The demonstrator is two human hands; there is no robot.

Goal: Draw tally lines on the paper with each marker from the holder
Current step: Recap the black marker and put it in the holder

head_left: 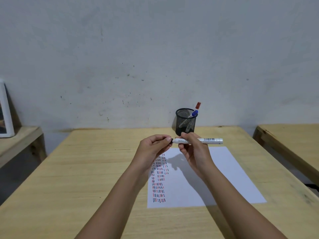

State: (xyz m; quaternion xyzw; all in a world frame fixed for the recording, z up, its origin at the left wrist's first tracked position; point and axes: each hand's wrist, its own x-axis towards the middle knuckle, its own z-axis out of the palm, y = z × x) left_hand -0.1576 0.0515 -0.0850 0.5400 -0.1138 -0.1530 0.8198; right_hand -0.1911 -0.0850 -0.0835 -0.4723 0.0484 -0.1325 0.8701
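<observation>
A white marker point(209, 140) lies level in the air above the paper, gripped around its middle by my right hand point(193, 152). My left hand point(153, 149) is closed on the marker's black cap point(172, 140) at its left end; only a sliver of the cap shows. Below both hands lies a white sheet of paper point(224, 178) with rows of short red, blue and black tally lines point(158, 180) down its left side. A black mesh holder point(186, 121) stands at the table's far edge, holding a blue-capped marker point(194, 114) and a red-capped marker point(198, 105).
The wooden table point(86, 169) stands against a grey wall. A second wooden table point(293, 140) is to the right across a gap. A low shelf point(20, 140) with a framed picture point(6, 114) is at the left.
</observation>
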